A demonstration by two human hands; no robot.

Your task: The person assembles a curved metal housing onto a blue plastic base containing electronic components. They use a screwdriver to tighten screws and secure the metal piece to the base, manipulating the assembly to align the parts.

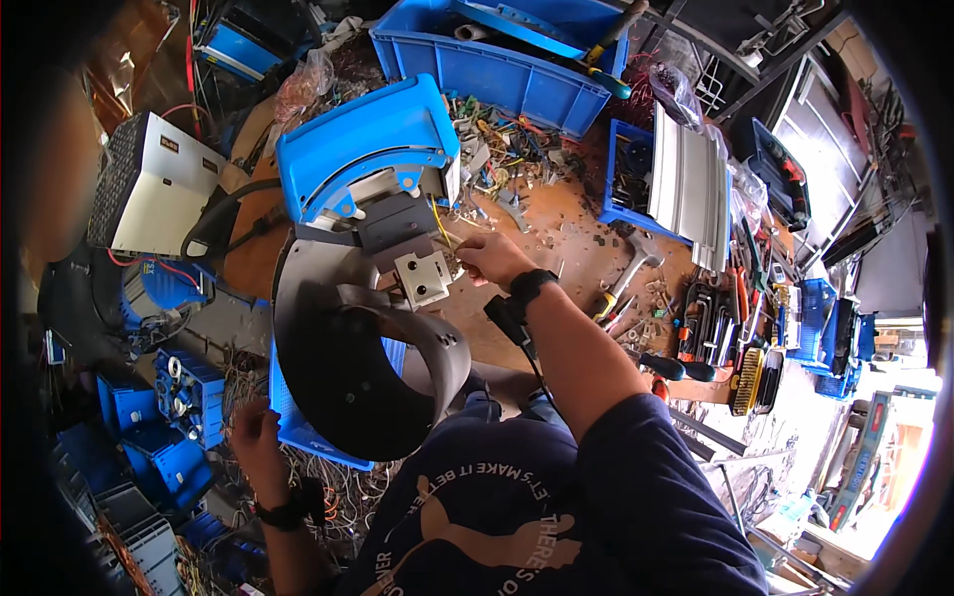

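On the bench edge before me stands a machine with a blue housing and a large dark curved metal guard. A pale block with two dark holes sits at its side. My right hand is closed beside the block, its fingertips pinching the end of a thin yellow wire that comes from the housing; the fingers partly hide the grip. Lower left, my left hand hangs away from the machine, fingers loosely curled and apart, with nothing visible in it.
Behind the machine is a large blue bin, with scrap bits scattered before it. A hammer and hex keys lie to the right. A blue crate stands below the guard; a metal-cased box is left.
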